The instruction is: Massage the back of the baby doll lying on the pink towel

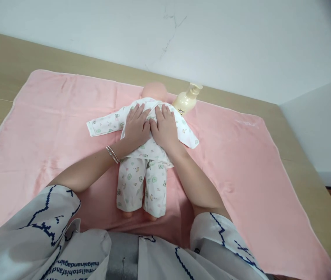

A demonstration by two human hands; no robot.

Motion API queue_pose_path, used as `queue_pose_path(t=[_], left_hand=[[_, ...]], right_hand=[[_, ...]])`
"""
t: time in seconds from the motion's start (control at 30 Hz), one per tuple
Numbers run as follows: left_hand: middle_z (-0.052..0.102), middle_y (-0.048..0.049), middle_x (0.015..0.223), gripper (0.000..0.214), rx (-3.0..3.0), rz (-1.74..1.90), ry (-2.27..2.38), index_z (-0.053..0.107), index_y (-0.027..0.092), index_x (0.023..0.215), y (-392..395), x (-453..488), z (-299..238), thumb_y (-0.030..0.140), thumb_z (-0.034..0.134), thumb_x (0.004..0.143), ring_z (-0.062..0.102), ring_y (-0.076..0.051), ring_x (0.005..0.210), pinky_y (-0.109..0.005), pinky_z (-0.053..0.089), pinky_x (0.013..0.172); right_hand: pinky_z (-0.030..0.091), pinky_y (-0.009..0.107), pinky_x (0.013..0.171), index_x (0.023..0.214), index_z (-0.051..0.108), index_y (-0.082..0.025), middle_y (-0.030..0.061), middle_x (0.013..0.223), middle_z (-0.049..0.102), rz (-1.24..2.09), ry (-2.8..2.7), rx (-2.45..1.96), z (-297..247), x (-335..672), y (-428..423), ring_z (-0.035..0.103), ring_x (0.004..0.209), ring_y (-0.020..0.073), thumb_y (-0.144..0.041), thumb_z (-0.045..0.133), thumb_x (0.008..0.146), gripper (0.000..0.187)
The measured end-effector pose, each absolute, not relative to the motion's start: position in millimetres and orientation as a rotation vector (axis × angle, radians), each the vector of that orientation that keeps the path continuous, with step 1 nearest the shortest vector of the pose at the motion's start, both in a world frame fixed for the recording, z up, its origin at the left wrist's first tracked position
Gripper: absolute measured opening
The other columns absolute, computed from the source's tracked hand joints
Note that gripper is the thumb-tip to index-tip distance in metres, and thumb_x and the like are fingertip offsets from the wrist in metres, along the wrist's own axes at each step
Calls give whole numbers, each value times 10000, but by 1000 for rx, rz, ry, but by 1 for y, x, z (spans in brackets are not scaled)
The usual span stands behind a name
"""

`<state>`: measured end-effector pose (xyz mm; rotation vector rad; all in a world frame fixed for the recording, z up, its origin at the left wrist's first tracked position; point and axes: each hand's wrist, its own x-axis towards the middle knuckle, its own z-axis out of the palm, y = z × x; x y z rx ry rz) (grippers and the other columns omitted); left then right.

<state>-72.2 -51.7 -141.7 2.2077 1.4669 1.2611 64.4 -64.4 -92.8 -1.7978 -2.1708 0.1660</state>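
Note:
A baby doll (154, 90) lies stretched out in the middle, its bare head at the far end. It wears a white printed top (150, 149) and matching trousers (130, 182), with its feet just showing below the cuffs. Both sleeves spread out to the sides. My left hand (137, 126) rests flat on the left of the doll's chest area, fingers stretched out, a bangle (112, 154) on the wrist. Beside it, my right hand (164, 126) lies flat on the right half of the top, fingers pointing away. The two thumbs nearly meet.
A cream pump bottle (186, 99) leans or stands near the doll's head, on the right. Under everything spreads a pink blanket (235, 175) over a wooden table (294, 155). A white wall (226, 50) with a crack rises behind the far edge.

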Motion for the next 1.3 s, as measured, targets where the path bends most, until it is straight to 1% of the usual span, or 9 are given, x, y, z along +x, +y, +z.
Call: queue_pose_path(t=[0.2,0.43,0.57,0.67,0.73,0.9,1.0,1.1,1.3], left_hand=[[525,-118,1524,463,2238,1325,1423,585,195,1360,-45,-77,-149,400,318,1042,380,-288,1505,-552,293,1264],[536,-142,1507,539,2211,1312,1389,596,171,1336,-35,-81,-153,504,294,1039,418,-297,1476,-542,292,1268],[438,-135,1583,676,2101,1426,1321,426,182,1487,-42,-79,-149,610,165,1034,322,-261,1536,-503,234,1304],[377,-147,1619,712,2050,1476,1274,333,152,1532,-49,-78,-144,614,120,1034,251,-262,1564,-509,188,1315],[384,-158,1612,709,2037,1486,1264,336,131,1524,-52,-78,-143,604,125,1039,255,-269,1561,-509,193,1311],[416,-158,1591,744,2038,1476,1271,360,146,1513,-52,-78,-144,638,96,1021,274,-276,1556,-523,208,1301],[423,-181,1584,800,2052,1444,1285,373,100,1502,-51,-78,-145,653,70,1009,276,-290,1552,-517,214,1300],[426,-160,1587,834,2044,1444,1296,384,116,1498,-51,-76,-145,685,43,993,276,-279,1550,-507,220,1300],[495,-148,1539,813,2053,1463,1302,440,115,1460,-54,-74,-144,658,38,1008,321,-279,1525,-519,251,1281]], right_hand=[[200,547,1274,1553,378,-72,220,1641,338,135,-2139,-1796,-93,61,-64,281,1547,357,-317,409,1004,602],[208,551,1272,1540,406,-73,209,1628,371,127,-2084,-1750,-93,60,-61,301,1536,364,-311,453,986,605],[245,559,1265,1522,431,-59,217,1613,393,196,-2097,-1720,-86,67,-60,331,1525,364,-319,475,971,611],[298,498,1265,1482,482,-77,170,1594,446,120,-2017,-1608,-82,69,-64,386,1507,284,-246,419,960,552],[287,475,1276,1451,519,-112,126,1585,472,50,-2026,-1510,-84,67,-68,387,1509,244,-223,385,957,524],[242,546,1278,1393,582,-129,140,1587,467,107,-2173,-1481,-99,60,-72,346,1530,294,-248,431,935,496],[243,543,1276,1406,560,-155,122,1611,435,54,-2070,-1450,-102,64,-72,342,1533,259,-256,416,937,501],[250,554,1270,1453,506,-192,86,1648,376,38,-1995,-1506,-100,68,-72,303,1552,233,-276,408,942,527],[285,553,1258,1442,542,-133,150,1610,428,183,-2072,-1588,-97,70,-74,348,1532,274,-311,434,951,533]])
